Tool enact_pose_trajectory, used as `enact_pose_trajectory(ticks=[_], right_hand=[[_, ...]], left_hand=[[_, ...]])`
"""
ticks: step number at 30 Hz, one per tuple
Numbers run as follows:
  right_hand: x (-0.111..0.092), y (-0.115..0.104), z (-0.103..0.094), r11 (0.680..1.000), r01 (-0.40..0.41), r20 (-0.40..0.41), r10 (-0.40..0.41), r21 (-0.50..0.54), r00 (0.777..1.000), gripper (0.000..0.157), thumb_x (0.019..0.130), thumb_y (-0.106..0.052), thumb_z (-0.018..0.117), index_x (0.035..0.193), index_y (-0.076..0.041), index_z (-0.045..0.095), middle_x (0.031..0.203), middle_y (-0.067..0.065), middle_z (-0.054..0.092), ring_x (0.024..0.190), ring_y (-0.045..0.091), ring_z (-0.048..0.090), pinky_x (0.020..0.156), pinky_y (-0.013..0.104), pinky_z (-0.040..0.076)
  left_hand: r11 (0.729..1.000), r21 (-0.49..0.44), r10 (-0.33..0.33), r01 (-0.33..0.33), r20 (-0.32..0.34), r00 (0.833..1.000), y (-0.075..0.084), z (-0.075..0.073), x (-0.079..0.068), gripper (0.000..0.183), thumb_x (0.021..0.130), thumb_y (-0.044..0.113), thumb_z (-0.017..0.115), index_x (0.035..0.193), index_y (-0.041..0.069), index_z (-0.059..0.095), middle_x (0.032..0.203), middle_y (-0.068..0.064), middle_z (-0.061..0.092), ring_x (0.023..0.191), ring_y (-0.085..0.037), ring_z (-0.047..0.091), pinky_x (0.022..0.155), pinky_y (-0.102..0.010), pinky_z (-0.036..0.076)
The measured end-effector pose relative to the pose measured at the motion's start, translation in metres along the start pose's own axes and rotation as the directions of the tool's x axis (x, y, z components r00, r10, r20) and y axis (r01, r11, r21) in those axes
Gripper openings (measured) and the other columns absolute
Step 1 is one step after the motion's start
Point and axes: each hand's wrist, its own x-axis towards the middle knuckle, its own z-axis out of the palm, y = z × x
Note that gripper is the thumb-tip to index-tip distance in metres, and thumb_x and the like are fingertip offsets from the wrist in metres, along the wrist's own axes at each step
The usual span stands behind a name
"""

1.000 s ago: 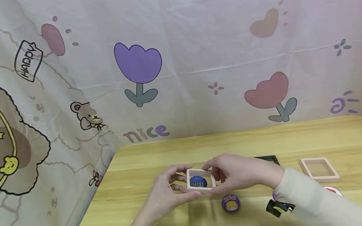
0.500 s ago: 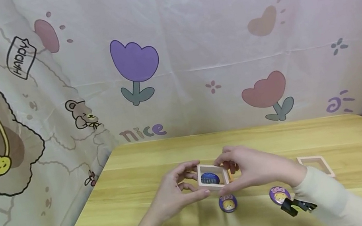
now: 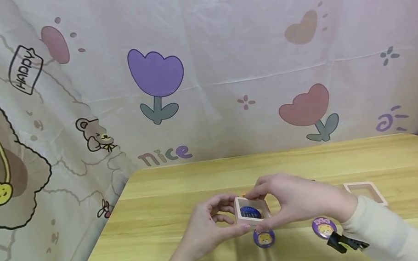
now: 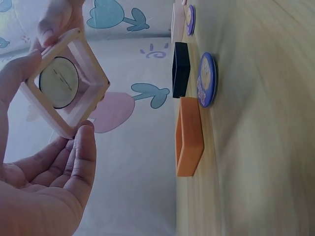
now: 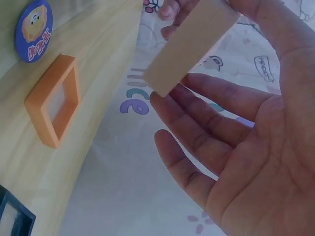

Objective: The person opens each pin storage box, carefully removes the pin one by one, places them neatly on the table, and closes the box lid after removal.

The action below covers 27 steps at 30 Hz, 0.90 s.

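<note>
Both hands hold a small pale display frame (image 3: 264, 208) above the table. Inside it sits a round blue badge (image 3: 250, 212) with a picture on its front. The left wrist view shows the plain pale back of this badge (image 4: 58, 82), seen through a clear pane. My left hand (image 3: 206, 225) grips the frame's left side between thumb and fingers. At the right side, my right hand (image 3: 294, 197) pinches it, thumb on the near edge and fingers on the far one. The right wrist view shows only the frame's flat outer side (image 5: 189, 49).
Below the hands lies a purple bear badge (image 3: 264, 238), with another purple badge (image 3: 324, 227) farther right. An orange frame (image 4: 189, 137) and a black frame (image 4: 181, 69) are on the table behind. A second pale frame (image 3: 379, 194) lies to the right.
Both hands have carried the pale frame to the right and then slightly down, tilting it a little. The right sleeve has uncovered the right-hand purple badge. The head view has shifted slightly.
</note>
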Motion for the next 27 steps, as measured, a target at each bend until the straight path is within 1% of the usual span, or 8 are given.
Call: enact_pose_trajectory(ticks=[2,4,9,12,15,18,21,27], right_hand=[[0.001,-0.003,0.002,0.999,0.011,-0.007,-0.011,-0.045,1.0,0.051,0.09,-0.048,0.083,0.129,-0.016,0.077,0.114,-0.01,0.075,0.101,0.003,0.068,0.088,0.025,0.06],[0.002,-0.006,0.003,0.996,0.02,-0.014,-0.022,-0.087,1.0,0.045,0.089,-0.045,0.082,0.125,-0.019,0.079,0.108,-0.011,0.074,0.092,0.001,0.066,0.08,0.022,0.058],[0.005,-0.01,0.006,0.99,0.036,-0.013,-0.038,-0.137,0.999,0.036,0.084,-0.037,0.082,0.116,-0.023,0.081,0.094,-0.013,0.069,0.075,-0.003,0.054,0.063,0.016,0.049],[0.006,-0.011,0.006,0.987,0.057,0.0,-0.058,-0.147,0.998,0.022,0.081,-0.032,0.08,0.103,-0.027,0.078,0.084,-0.011,0.065,0.071,-0.004,0.049,0.058,0.015,0.044],[0.007,-0.012,0.006,0.987,0.091,0.022,-0.089,-0.136,0.996,0.012,0.079,-0.029,0.079,0.087,-0.029,0.07,0.075,-0.007,0.06,0.066,-0.005,0.044,0.055,0.013,0.038],[0.009,-0.013,0.005,0.984,0.127,0.041,-0.123,-0.123,0.992,0.015,0.077,-0.027,0.078,0.079,-0.025,0.064,0.07,-0.005,0.056,0.063,-0.007,0.04,0.053,0.012,0.032],[0.01,-0.013,0.006,0.981,0.149,0.052,-0.144,-0.123,0.988,0.016,0.076,-0.027,0.077,0.075,-0.022,0.063,0.067,-0.006,0.053,0.061,-0.008,0.038,0.052,0.011,0.029],[0.01,-0.011,0.006,0.986,0.13,0.068,-0.123,-0.104,0.99,0.012,0.076,-0.027,0.076,0.074,-0.024,0.064,0.067,-0.006,0.055,0.061,-0.007,0.039,0.051,0.012,0.031]], left_hand=[[1.0,0.004,0.002,-0.002,0.008,1.0,0.0,0.002,0.0,0.058,0.081,0.02,0.095,0.132,0.007,0.071,0.125,-0.008,0.074,0.109,-0.019,0.07,0.09,-0.028,0.065],[1.0,0.001,0.004,-0.004,0.015,1.0,0.0,0.004,-0.001,0.056,0.082,0.021,0.095,0.131,0.008,0.072,0.124,-0.008,0.075,0.108,-0.019,0.07,0.091,-0.028,0.065],[1.0,-0.017,-0.001,0.002,0.027,1.0,0.0,0.006,-0.001,0.053,0.083,0.021,0.094,0.129,0.007,0.072,0.121,-0.008,0.076,0.106,-0.017,0.071,0.091,-0.027,0.065],[0.999,-0.033,-0.004,0.005,0.032,0.999,0.001,0.007,-0.001,0.051,0.083,0.018,0.094,0.127,0.003,0.072,0.119,-0.01,0.075,0.103,-0.016,0.072,0.091,-0.026,0.065],[0.998,-0.056,-0.007,0.009,0.037,0.999,0.0,0.009,-0.001,0.05,0.083,0.013,0.093,0.125,-0.002,0.071,0.118,-0.014,0.075,0.102,-0.017,0.071,0.092,-0.025,0.065],[0.997,-0.072,-0.016,0.019,0.045,0.999,-0.001,0.01,0.0,0.05,0.082,0.01,0.092,0.124,-0.005,0.07,0.117,-0.017,0.074,0.101,-0.018,0.071,0.092,-0.023,0.064],[0.996,-0.085,-0.017,0.022,0.054,0.998,-0.002,0.01,-0.001,0.05,0.082,0.008,0.092,0.124,-0.007,0.07,0.118,-0.017,0.074,0.102,-0.018,0.071,0.093,-0.021,0.063],[0.992,-0.123,-0.029,0.038,0.08,0.996,-0.002,0.01,-0.002,0.053,0.082,0.004,0.089,0.128,-0.011,0.067,0.121,-0.02,0.072,0.104,-0.019,0.071,0.096,-0.021,0.062]])
